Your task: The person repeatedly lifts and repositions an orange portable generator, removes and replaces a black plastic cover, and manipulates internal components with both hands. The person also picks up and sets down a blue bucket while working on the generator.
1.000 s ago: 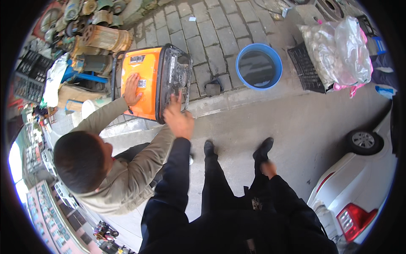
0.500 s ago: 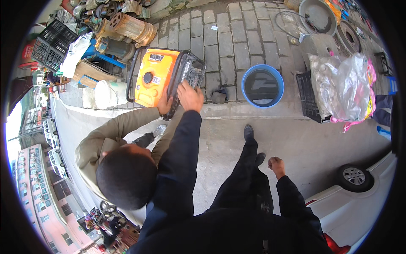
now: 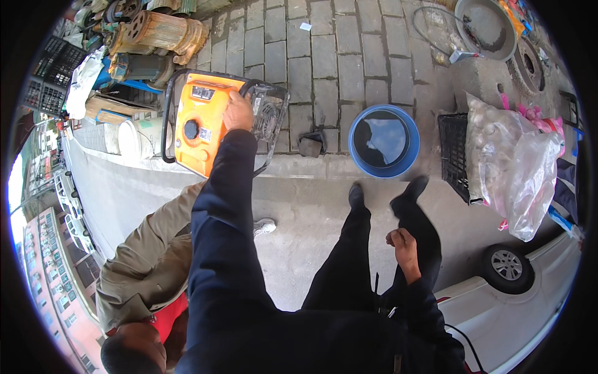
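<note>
A kerb (image 3: 311,167) runs crosswise between the two hands: the left hand (image 3: 239,113) is beyond it, over the paving (image 3: 336,68), and the right hand (image 3: 403,251) is on the near side, above the grey road (image 3: 311,230). Brick rows stretch ahead and to the right of the left hand as far as a blue tub (image 3: 379,168) of dark water, which stands ahead of the right hand. A black crate (image 3: 455,159) with a clear plastic bag bounds the right hand's far right; a white car (image 3: 498,315) closes in nearer on that side. Another person in a khaki jacket (image 3: 146,262) crowds the near left of the left hand.

The orange generator (image 3: 212,112) lies under and to the left of the left hand, well apart from the right. The left hand touches its right edge with bent fingers; whether it grips or merely rests, I cannot tell. The right hand is narrow, fingers curled loosely inward, beside the wearer's leg (image 3: 423,234).
</note>
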A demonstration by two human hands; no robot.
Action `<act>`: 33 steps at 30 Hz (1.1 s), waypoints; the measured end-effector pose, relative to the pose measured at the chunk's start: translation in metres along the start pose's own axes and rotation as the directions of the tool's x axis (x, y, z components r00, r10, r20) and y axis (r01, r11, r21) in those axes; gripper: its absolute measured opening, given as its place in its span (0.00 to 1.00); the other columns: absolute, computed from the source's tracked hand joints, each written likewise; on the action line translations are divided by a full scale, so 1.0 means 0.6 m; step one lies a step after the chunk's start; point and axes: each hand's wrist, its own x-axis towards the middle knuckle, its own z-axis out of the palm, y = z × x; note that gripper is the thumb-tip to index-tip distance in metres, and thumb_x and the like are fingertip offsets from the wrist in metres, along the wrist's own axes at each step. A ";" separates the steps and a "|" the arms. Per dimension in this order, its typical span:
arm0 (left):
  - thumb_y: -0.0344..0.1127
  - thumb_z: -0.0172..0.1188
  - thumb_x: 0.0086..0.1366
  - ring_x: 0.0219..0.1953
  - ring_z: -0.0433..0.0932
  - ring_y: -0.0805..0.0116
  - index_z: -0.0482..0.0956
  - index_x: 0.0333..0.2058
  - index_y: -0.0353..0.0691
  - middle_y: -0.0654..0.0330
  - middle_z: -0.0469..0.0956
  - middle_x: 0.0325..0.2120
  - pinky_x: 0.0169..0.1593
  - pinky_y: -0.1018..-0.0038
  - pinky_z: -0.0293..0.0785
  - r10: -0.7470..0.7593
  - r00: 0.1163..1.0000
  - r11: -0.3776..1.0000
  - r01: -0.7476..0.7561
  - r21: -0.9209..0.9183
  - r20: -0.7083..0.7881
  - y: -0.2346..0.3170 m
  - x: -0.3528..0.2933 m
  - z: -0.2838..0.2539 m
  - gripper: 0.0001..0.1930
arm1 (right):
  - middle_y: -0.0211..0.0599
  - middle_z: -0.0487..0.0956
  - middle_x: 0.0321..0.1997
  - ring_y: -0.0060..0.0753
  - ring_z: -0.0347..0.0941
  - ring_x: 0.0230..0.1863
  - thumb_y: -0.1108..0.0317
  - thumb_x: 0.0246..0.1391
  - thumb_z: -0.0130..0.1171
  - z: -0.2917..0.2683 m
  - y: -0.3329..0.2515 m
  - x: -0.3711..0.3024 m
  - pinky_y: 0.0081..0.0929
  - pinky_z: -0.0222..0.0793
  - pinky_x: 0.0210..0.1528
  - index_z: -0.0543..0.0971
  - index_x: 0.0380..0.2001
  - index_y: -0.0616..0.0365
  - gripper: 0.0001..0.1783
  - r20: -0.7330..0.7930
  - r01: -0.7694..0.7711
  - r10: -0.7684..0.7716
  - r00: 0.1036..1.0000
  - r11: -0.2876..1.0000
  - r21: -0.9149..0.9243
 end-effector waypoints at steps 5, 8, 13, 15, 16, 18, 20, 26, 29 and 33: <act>0.53 0.57 0.72 0.35 0.82 0.31 0.66 0.41 0.37 0.35 0.82 0.31 0.41 0.42 0.77 0.065 0.996 0.998 -0.066 0.015 0.066 -0.014 0.007 -0.015 0.22 | 0.36 0.81 0.28 0.25 0.76 0.31 0.68 0.67 0.53 0.016 -0.066 0.103 0.25 0.72 0.38 0.78 0.32 0.67 0.13 0.098 0.006 0.001 0.995 0.997 -0.073; 0.52 0.57 0.72 0.36 0.80 0.27 0.65 0.42 0.37 0.33 0.81 0.31 0.41 0.41 0.77 0.047 0.984 0.998 -0.040 -0.041 0.174 -0.016 0.014 -0.028 0.22 | 0.32 0.78 0.25 0.21 0.73 0.29 0.65 0.68 0.54 0.028 -0.124 0.203 0.23 0.70 0.36 0.79 0.31 0.65 0.14 0.099 0.084 -0.078 0.992 0.995 -0.057; 0.56 0.64 0.67 0.35 0.83 0.36 0.81 0.34 0.30 0.37 0.82 0.28 0.40 0.53 0.77 -0.054 0.981 0.938 0.114 -0.326 0.188 -0.012 0.033 -0.030 0.27 | 0.31 0.79 0.31 0.21 0.73 0.34 0.67 0.71 0.54 0.040 -0.235 0.373 0.21 0.70 0.42 0.77 0.33 0.65 0.13 0.099 0.080 -0.100 0.990 0.979 0.188; 0.56 0.65 0.66 0.35 0.83 0.38 0.82 0.35 0.30 0.39 0.82 0.28 0.39 0.55 0.77 -0.103 0.981 0.955 0.143 -0.260 0.162 -0.007 0.037 -0.026 0.27 | 0.32 0.80 0.33 0.22 0.73 0.37 0.66 0.72 0.54 0.036 -0.273 0.426 0.21 0.70 0.45 0.77 0.35 0.64 0.13 0.069 0.123 -0.140 0.988 0.970 0.212; 0.57 0.66 0.66 0.34 0.83 0.39 0.83 0.35 0.29 0.39 0.82 0.27 0.39 0.56 0.77 -0.122 0.984 0.961 0.150 -0.231 0.131 -0.005 0.036 -0.025 0.28 | 0.32 0.80 0.34 0.22 0.73 0.38 0.66 0.72 0.54 0.034 -0.289 0.448 0.21 0.71 0.46 0.77 0.36 0.64 0.13 0.071 0.170 -0.194 0.978 0.952 0.254; 0.54 0.67 0.66 0.31 0.84 0.47 0.84 0.37 0.30 0.43 0.83 0.26 0.39 0.59 0.77 -0.134 0.983 0.951 0.162 -0.262 0.124 -0.003 0.035 -0.024 0.26 | 0.33 0.80 0.35 0.22 0.73 0.38 0.64 0.73 0.54 0.025 -0.314 0.488 0.22 0.71 0.48 0.78 0.36 0.64 0.13 0.018 0.205 -0.215 0.976 0.951 0.232; 0.52 0.67 0.67 0.30 0.84 0.52 0.84 0.38 0.30 0.46 0.84 0.26 0.39 0.60 0.77 -0.204 0.962 0.934 0.247 -0.260 0.182 -0.005 0.034 -0.024 0.24 | 0.33 0.80 0.35 0.23 0.74 0.39 0.64 0.73 0.54 0.016 -0.331 0.522 0.22 0.71 0.48 0.78 0.37 0.63 0.14 -0.008 0.249 -0.253 0.968 0.945 0.210; 0.48 0.68 0.68 0.39 0.83 0.66 0.83 0.48 0.32 0.53 0.86 0.34 0.47 0.68 0.76 -0.243 0.926 0.900 0.326 -0.289 0.287 -0.026 0.035 -0.022 0.22 | 0.33 0.80 0.35 0.23 0.74 0.39 0.62 0.73 0.55 0.006 -0.346 0.581 0.23 0.69 0.49 0.78 0.35 0.63 0.14 -0.023 0.258 -0.258 0.966 0.951 0.173; 0.48 0.68 0.68 0.31 0.74 0.73 0.83 0.42 0.30 0.60 0.79 0.25 0.40 0.71 0.74 -0.303 0.883 0.872 0.409 -0.269 0.359 -0.037 0.032 -0.019 0.21 | 0.32 0.79 0.33 0.22 0.73 0.38 0.62 0.73 0.54 0.012 -0.348 0.587 0.22 0.69 0.48 0.78 0.35 0.62 0.15 -0.007 0.213 -0.214 0.977 0.968 0.130; 0.49 0.68 0.67 0.27 0.71 0.76 0.84 0.40 0.30 0.63 0.76 0.21 0.36 0.71 0.73 -0.327 0.865 0.865 0.437 -0.249 0.381 -0.044 0.027 -0.019 0.22 | 0.30 0.76 0.28 0.22 0.70 0.33 0.62 0.73 0.54 0.016 -0.357 0.594 0.22 0.67 0.43 0.75 0.31 0.61 0.16 0.004 0.183 -0.186 0.983 0.968 0.173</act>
